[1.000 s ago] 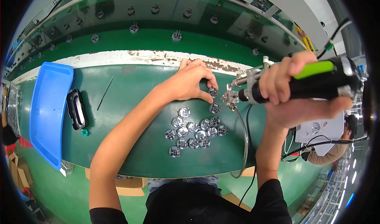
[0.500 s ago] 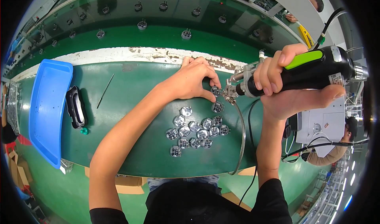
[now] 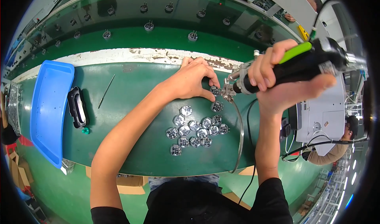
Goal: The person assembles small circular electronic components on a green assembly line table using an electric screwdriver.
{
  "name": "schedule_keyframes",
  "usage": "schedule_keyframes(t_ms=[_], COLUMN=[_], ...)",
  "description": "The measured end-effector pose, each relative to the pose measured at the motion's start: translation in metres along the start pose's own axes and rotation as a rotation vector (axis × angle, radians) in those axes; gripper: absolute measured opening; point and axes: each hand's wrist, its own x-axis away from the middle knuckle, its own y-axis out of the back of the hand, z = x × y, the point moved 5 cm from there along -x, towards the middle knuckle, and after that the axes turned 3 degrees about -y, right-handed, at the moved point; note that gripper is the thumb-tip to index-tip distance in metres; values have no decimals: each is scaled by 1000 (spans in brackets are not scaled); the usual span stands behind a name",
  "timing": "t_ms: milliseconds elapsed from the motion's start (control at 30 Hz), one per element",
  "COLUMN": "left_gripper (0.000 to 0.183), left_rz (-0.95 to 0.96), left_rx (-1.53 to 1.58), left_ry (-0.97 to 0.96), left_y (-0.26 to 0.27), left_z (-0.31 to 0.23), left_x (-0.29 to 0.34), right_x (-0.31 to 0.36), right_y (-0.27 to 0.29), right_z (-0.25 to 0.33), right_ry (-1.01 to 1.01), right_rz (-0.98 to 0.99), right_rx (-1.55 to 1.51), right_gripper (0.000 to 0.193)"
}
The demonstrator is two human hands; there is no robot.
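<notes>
My right hand is wrapped round a black electric screwdriver with a green strip, held tilted over the bench's right side. The tool's metal nose meets a small round silver component. My left hand rests near the bench's far edge, with thumb and fingers closed about that component. Just nearer me sits another round component. Several more silver components with dark circuit faces lie loosely grouped on the green bench. The screw tip is hidden by the nose.
A blue tray stands at the left, beside a black case, a small green piece and a thin rod. A clear hose hangs from the screwdriver. Beyond the white ledge, a green conveyor carries spaced components.
The screwdriver's rear end and my right hand have shifted a little left, while its nose stays at the component. My left hand keeps its place. Components on the conveyor have moved right.
</notes>
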Motion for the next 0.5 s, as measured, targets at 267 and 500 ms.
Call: schedule_keyframes(t_ms=[267, 500], left_gripper=[35, 50], left_rz=[-86, 129], left_rx=[-104, -79], left_ry=[-79, -89], left_y=[3, 4], left_z=[-2, -34], left_x=[8, 26], right_x=[5, 5], right_y=[-7, 20], right_z=[40, 54], right_ry=[65, 222], right_rz=[-68, -72], right_rx=[221, 176], right_gripper=[106, 56])
